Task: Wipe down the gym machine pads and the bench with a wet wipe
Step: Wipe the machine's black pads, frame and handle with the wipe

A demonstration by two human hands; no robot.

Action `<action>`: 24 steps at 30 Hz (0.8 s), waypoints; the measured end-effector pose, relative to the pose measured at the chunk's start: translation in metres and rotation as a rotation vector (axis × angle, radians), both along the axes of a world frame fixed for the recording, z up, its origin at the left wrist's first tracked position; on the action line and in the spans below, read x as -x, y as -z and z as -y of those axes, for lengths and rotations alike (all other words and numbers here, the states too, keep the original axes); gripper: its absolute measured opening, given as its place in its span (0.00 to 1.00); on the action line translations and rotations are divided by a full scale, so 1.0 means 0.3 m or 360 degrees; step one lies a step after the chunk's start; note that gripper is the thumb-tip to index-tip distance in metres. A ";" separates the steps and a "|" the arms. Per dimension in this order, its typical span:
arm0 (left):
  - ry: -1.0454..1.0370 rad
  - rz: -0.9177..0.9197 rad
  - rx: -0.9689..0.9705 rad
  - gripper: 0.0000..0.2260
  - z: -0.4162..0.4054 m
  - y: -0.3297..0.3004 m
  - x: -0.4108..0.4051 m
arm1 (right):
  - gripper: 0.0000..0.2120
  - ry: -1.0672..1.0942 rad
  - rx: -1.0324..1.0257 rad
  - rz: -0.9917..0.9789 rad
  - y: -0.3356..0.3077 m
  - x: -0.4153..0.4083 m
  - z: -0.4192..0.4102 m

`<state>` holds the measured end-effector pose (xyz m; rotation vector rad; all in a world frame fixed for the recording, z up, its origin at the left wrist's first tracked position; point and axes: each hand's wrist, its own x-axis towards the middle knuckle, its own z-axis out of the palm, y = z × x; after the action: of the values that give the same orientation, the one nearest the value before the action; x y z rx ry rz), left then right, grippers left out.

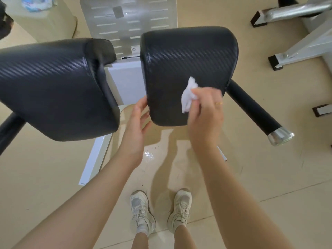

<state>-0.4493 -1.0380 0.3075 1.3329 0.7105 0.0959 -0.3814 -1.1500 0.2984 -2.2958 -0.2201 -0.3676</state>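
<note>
Two black textured pads of a gym machine fill the upper half of the head view. The right pad (pixel 186 58) is the one I am at. My right hand (pixel 206 112) pinches a crumpled white wet wipe (pixel 188 95) against the pad's lower part. My left hand (pixel 137 123) is at the pad's lower left edge, fingers straight and touching it. The left pad (pixel 53 87) is larger in view and nothing touches it.
A black handle bar (pixel 256 112) with a chrome end cap sticks out right of the pad. The white machine frame (pixel 125 24) lies behind the pads. More white frame legs (pixel 296 53) stand at the right. My shoes (pixel 159 211) are on the beige floor below.
</note>
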 end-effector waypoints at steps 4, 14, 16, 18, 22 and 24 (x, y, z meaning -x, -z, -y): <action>-0.0141 -0.0088 0.0111 0.16 -0.002 -0.006 -0.017 | 0.11 -0.0195 0.0104 0.0000 -0.038 -0.037 -0.065; 0.0055 -0.0234 0.0148 0.19 -0.090 -0.121 0.074 | 0.06 -0.0950 0.0499 -0.0230 -0.025 0.172 -0.122; -0.0008 -0.0201 0.0213 0.19 -0.121 -0.203 0.089 | 0.09 -0.0854 0.0404 -0.0261 -0.140 0.167 -0.125; -0.0018 -0.0180 0.0274 0.20 -0.153 -0.299 0.097 | 0.11 -0.0797 0.0316 -0.0403 -0.246 0.154 -0.125; 0.0086 -0.0138 0.0182 0.19 -0.205 -0.443 0.111 | 0.07 -0.0612 0.0282 -0.0565 -0.404 0.108 -0.085; 0.0152 -0.0174 0.0157 0.17 -0.211 -0.471 0.110 | 0.05 -0.0345 0.0169 -0.0606 -0.432 0.069 -0.040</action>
<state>-0.4823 -0.9746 0.4489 1.2826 0.7335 -0.0883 -0.4022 -1.1381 0.4280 -2.3639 -0.2963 0.1961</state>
